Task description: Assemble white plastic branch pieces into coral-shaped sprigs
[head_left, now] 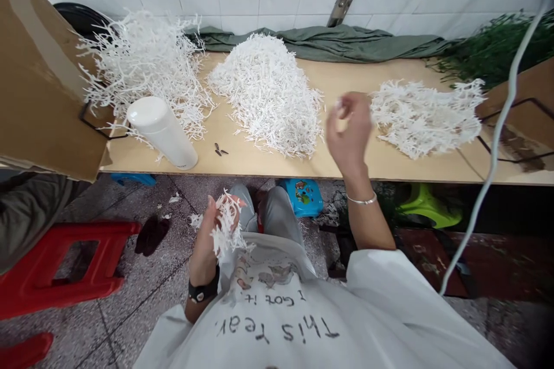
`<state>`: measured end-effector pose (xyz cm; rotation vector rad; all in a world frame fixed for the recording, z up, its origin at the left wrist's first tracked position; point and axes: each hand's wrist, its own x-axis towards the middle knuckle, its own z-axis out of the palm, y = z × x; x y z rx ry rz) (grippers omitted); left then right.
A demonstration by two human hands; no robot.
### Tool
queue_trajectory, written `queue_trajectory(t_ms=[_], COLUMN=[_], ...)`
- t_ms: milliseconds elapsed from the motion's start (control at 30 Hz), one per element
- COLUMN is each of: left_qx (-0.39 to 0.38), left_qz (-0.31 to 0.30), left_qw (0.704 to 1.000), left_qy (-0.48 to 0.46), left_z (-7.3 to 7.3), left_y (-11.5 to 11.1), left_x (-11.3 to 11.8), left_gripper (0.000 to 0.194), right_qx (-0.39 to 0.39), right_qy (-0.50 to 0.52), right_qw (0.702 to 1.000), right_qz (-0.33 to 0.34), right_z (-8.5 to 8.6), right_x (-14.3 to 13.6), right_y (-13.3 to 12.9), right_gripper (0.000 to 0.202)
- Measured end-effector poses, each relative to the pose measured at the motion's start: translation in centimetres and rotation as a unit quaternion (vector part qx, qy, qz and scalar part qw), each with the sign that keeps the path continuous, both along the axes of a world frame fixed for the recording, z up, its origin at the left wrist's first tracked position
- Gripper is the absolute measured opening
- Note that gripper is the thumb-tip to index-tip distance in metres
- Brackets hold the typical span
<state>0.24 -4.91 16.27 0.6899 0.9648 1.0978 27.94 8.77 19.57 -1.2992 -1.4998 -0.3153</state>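
Observation:
My left hand (208,233) is closed around a bunch of white branching plastic sprigs (228,230), held low in front of my shirt. Over the table, my right hand (350,130) is slightly blurred, its thumb and fingers curled together in a pinch. What sits between those fingertips, if anything, is too small to make out. Just left of it rises a large heap of short white sprigs (270,95). To its right lies a flatter layer of joined white sprigs (426,118). A taller tangle of long white sprigs (142,63) stands at the left.
A white bottle (167,135) stands by the front edge, near several dark seeds (220,150). Cardboard boxes (47,69) flank the table. Green cloth (346,45) lies along the wall. A white cable (497,132) hangs at right. Red (86,277) and blue (304,197) stools are below.

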Motion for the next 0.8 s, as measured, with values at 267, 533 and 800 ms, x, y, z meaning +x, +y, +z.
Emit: queue_trajectory(t_ms=[267,533,800], left_qx=[0.041,0.027,0.032], left_qz=[-0.004,0.018,-0.026], left_qw=[0.996,0.997,0.999], left_qy=[-0.078,-0.067,-0.035], left_z=[-1.9,-1.9,-1.3], left_y=[1.3,1.3,1.1], left_x=[0.8,1.3,1.3], left_gripper=[0.05,0.031,0.038], right_qx=[-0.233,-0.394,-0.378], right_qy=[0.018,-0.062,-0.137], right_qw=[0.927,0.793,0.797], right_qz=[0.293,0.459,0.45], right_z=[-1.5,-0.1,-0.5], right_x=[-6.3,-8.3,-8.0], right_y=[-3.5,-7.6,-7.7], right_gripper=[0.028,0.039,0.021])
